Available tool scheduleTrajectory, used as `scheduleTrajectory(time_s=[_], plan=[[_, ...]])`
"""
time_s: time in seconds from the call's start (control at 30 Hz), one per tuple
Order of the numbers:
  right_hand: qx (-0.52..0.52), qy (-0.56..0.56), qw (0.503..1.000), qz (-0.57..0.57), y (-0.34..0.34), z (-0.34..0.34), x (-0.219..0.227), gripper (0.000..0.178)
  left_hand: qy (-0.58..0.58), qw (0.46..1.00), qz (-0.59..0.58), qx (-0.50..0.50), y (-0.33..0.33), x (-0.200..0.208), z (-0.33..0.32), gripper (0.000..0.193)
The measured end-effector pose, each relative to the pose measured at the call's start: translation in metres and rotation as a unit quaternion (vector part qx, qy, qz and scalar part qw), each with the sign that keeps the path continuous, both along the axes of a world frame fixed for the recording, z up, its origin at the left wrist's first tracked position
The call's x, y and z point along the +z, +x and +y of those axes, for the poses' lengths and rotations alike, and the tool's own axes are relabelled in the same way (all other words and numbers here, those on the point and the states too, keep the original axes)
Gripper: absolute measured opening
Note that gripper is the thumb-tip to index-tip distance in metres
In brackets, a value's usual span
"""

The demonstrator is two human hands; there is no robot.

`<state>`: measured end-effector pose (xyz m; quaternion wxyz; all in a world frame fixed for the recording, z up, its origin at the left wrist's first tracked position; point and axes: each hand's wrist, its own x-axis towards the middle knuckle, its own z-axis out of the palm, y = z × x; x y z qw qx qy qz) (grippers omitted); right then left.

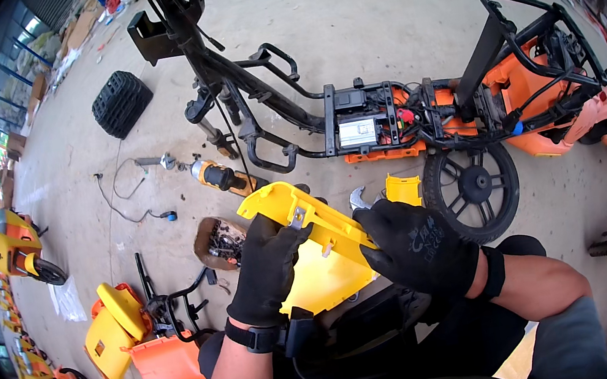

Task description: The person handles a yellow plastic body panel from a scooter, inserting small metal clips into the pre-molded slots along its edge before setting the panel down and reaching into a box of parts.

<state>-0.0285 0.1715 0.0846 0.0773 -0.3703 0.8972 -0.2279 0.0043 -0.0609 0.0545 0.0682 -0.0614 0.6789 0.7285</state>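
Observation:
Both my hands wear black gloves and grip one yellow plastic body panel (319,252) held over my lap. My left hand (266,269) clasps its left edge, thumb up near a small metal clip on the panel. My right hand (412,243) clamps the panel's right edge. Behind my right fingers the jaw of a silver open-end wrench (357,198) shows; I cannot tell whether I hold it. A black part (367,327) lies under the panel on my knees.
A stripped black scooter frame (293,110) with orange panels and a rear wheel (472,186) lies across the concrete floor ahead. A yellow power driver (221,177), a tray of screws (220,240), a black tyre (121,101) and loose yellow and orange panels (132,342) lie at the left.

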Motion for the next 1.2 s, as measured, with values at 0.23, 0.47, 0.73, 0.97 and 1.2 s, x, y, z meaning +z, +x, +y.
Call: scheduleTrajectory(time_s=[0.23, 0.47, 0.73, 0.97, 1.2], plan=[[0.01, -0.024, 0.999, 0.034, 0.002, 0.003, -0.002, 0.038, 0.106, 0.994, 0.002, -0.002, -0.001, 0.003, 0.007, 0.04], [-0.015, 0.013, 0.99, 0.141, 0.005, -0.001, -0.005, 0.042, -0.124, 0.991, 0.04, -0.022, 0.001, -0.016, 0.0, 0.04], [-0.036, 0.0, 0.993, 0.117, 0.004, -0.001, -0.006, 0.042, -0.004, 0.998, -0.055, -0.019, 0.0, -0.005, 0.009, 0.037], [-0.047, -0.024, 0.993, 0.109, 0.001, -0.002, -0.009, 0.041, -0.069, 0.997, 0.022, 0.003, 0.0, 0.006, 0.012, 0.046], [-0.045, -0.019, 0.986, 0.16, -0.011, 0.0, -0.01, 0.04, -0.263, 0.931, 0.252, -0.024, -0.003, 0.053, 0.0, 0.089]])
